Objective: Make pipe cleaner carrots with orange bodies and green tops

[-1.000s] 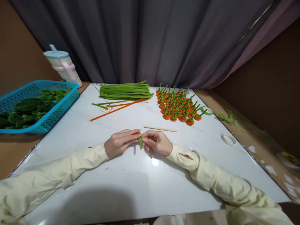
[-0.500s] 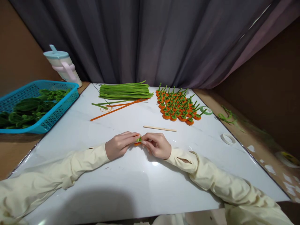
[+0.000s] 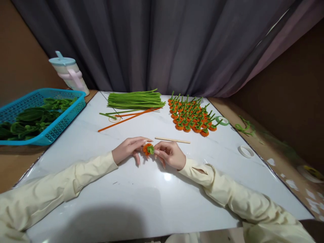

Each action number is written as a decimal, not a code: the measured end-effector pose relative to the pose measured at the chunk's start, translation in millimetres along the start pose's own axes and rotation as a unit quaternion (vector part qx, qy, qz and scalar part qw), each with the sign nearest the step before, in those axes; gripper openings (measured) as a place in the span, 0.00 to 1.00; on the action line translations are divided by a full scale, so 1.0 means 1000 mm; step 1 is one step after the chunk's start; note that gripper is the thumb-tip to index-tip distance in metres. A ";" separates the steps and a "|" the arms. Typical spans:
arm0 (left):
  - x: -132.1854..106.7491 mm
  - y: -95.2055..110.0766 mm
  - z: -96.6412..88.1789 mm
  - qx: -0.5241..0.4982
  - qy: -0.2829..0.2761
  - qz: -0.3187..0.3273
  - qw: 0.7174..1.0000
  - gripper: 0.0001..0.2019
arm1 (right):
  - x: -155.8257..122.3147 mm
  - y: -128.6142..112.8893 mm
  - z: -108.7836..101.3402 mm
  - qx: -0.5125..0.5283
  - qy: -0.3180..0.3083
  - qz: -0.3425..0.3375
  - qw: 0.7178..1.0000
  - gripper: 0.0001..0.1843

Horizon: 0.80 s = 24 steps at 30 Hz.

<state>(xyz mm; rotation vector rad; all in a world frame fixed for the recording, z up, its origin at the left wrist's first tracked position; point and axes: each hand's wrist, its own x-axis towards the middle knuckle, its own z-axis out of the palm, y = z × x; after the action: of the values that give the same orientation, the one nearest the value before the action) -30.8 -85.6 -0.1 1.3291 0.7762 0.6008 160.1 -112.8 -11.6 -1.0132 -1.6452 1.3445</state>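
Note:
Between my hands is a small orange pipe-cleaner flower (image 3: pixel 147 149) with green leaf-like loops, tilted so that its green side faces right. My right hand (image 3: pixel 172 155) pinches it at the green stem, thumb against forefinger. At the flower's left, my left hand (image 3: pixel 129 148) has its fingers spread around the orange part; whether a fingertip touches it I cannot tell. Just beyond my right hand lies a thin wooden stick (image 3: pixel 172 140). Farther back on the right, rows of similar orange flowers (image 3: pixel 192 116) stand with green stems up.
Green pipe cleaners (image 3: pixel 135 100) lie bundled at the back, with orange pipe cleaners (image 3: pixel 121 122) before them. A blue basket (image 3: pixel 64 118) of green leaves and a lidded tumbler (image 3: pixel 72 76) are left. Green tape (image 3: pixel 222 120) and a white tape roll (image 3: pixel 245 151) lie right.
The flower has turned from lying orange side down to tilted, with its orange part to the left. My left fingers have spread from their pinch, while the right hand keeps its hold.

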 end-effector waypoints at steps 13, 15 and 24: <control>-0.002 -0.008 0.005 0.031 0.036 0.052 0.998 0.17 | -0.001 0.003 0.000 -0.005 -0.013 0.003 1.000 0.14; -0.003 -0.004 0.003 0.130 0.030 0.108 0.985 0.14 | -0.001 0.004 0.000 -0.028 -0.015 -0.007 0.999 0.14; -0.008 0.031 0.004 0.511 -0.035 0.242 0.824 0.11 | 0.000 -0.005 -0.009 -0.291 -0.044 -0.238 0.926 0.07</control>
<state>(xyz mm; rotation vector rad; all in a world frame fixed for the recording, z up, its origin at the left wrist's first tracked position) -31.3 -89.1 31.7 2.5857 0.7101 0.5232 167.3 -109.8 -5.7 -0.7886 -2.2475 0.5907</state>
